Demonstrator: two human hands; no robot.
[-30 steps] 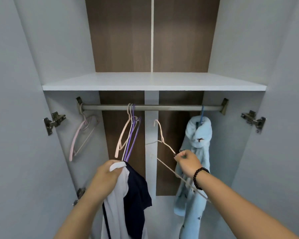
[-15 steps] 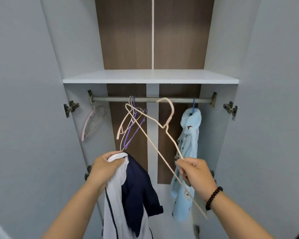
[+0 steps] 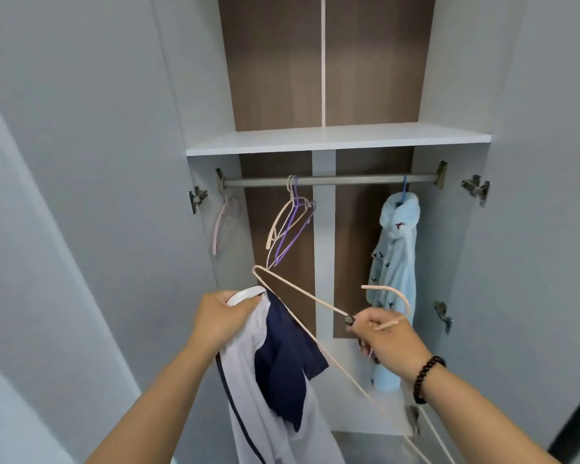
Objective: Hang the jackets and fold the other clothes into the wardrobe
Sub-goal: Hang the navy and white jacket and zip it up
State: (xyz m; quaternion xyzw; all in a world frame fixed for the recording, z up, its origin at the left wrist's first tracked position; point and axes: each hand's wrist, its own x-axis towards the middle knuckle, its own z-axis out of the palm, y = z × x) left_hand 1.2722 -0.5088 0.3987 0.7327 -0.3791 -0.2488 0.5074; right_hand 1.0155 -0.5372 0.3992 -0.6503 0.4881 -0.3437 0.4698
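Note:
My left hand [image 3: 220, 316] grips the collar of a white and navy jacket [image 3: 275, 373], which hangs down below it in front of the open wardrobe. My right hand [image 3: 384, 338] holds a beige wire hanger [image 3: 302, 296] near its neck. The hanger is off the rail, its hook curling above my fingers and one shoulder pointing left towards the jacket's collar. The metal rail [image 3: 332, 180] runs under the shelf. A light blue fleece jacket [image 3: 395, 262] hangs from a blue hanger at the rail's right end.
Beige and purple hangers [image 3: 290, 226] hang bare at the rail's middle and a pink hanger [image 3: 225, 222] at its left end. A white shelf [image 3: 335, 139] sits above the rail. Both wardrobe doors stand open, with metal hinges [image 3: 476, 189] on the side walls.
My right hand has taken the beige hanger off the rail, lowered it and turned it sideways towards the jacket. The view has pulled back from the wardrobe. My left hand keeps its grip.

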